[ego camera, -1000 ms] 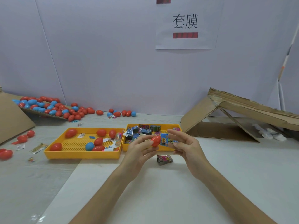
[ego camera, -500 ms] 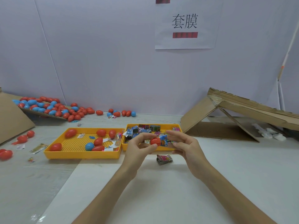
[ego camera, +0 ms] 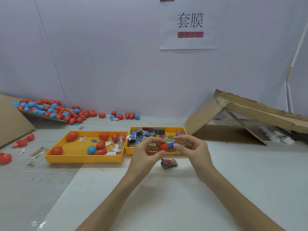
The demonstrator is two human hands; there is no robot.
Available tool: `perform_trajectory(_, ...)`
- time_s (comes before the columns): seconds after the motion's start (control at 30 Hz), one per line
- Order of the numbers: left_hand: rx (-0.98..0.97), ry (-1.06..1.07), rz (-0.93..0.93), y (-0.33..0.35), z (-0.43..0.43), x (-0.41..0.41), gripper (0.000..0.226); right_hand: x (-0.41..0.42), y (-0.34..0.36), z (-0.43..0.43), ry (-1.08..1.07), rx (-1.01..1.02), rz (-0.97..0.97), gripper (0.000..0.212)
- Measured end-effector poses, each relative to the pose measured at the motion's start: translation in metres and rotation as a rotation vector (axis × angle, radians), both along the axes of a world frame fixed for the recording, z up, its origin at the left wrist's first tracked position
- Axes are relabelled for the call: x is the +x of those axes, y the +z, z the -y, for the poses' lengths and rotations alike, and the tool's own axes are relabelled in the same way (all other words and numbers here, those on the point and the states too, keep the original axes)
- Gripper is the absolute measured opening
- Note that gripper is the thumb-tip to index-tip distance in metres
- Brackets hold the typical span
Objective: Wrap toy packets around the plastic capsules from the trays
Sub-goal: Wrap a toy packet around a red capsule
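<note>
Wall (ego camera: 100, 55): pale and plain, set behind everything.
Desk (ego camera: 183, 197): a white surface on which all things are carried; both forearms are stretched over it from the near edge.
Cardboard lean-to (ego camera: 250, 110): propped at the far right of the desk, with white scraps seen under it.
Cardboard sheet (ego camera: 11, 117): laid sloping at the far left edge.
Paper sign (ego camera: 191, 24): fixed to the wall, printed with 套膜 above a red bar.
Capsule heap (ego camera: 50, 109): red and blue capsules are piled at the back left, and some are strewn along the foot of the wall.
Left tray (ego camera: 83, 160): yellow and perforated; several red capsules, one blue capsule (ego camera: 91, 150) and paper scraps are held in it.
Right tray (ego camera: 129, 150): yellow, set touching the left tray, and filled with printed toy packets (ego camera: 146, 133).
Left hand (ego camera: 145, 152): raised over the near edge of the right tray; its grip is narrowed round the red capsule between thumb and fingertips.
Right hand (ego camera: 191, 149): raised opposite the left; its grip is closed on the blue packet by pinching fingers.
Loose packet (ego camera: 168, 163): left lying on the desk just below the hands, near the right tray.
Red capsule (ego camera: 162, 146): held in the air between the two hands.
Blue packet (ego camera: 171, 145): pressed against the right side of the red capsule; how far round it is wrapped cannot be told.
</note>
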State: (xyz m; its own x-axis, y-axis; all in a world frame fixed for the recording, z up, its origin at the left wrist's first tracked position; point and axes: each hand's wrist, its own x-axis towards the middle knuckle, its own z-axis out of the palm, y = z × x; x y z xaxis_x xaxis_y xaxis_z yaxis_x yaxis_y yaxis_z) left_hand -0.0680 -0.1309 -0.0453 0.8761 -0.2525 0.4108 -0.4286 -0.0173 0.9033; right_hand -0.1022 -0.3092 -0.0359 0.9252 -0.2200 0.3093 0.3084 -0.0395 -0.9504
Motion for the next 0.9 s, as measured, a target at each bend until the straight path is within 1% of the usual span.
perform_trajectory(0.17,-0.007,0.000,0.028,-0.0008,0.0018,-0.0022,0.023,-0.0012,0.0000,-0.0013,0.016,0.030,0.021,0.020)
perform_trajectory(0.3,0.024,0.027,0.062,-0.0011,0.0010,-0.0010,0.025,-0.0013,0.0002,-0.0017,0.039,0.062,0.006,0.020)
perform_trajectory(0.73,0.062,0.042,0.073,-0.0033,0.0021,0.0014,0.026,0.0006,-0.0022,-0.0015,0.093,0.146,-0.038,0.021)
perform_trajectory(0.9,0.068,0.055,0.075,-0.0047,0.0014,0.0020,0.027,-0.0001,-0.0021,-0.0022,0.108,0.076,-0.002,0.020)
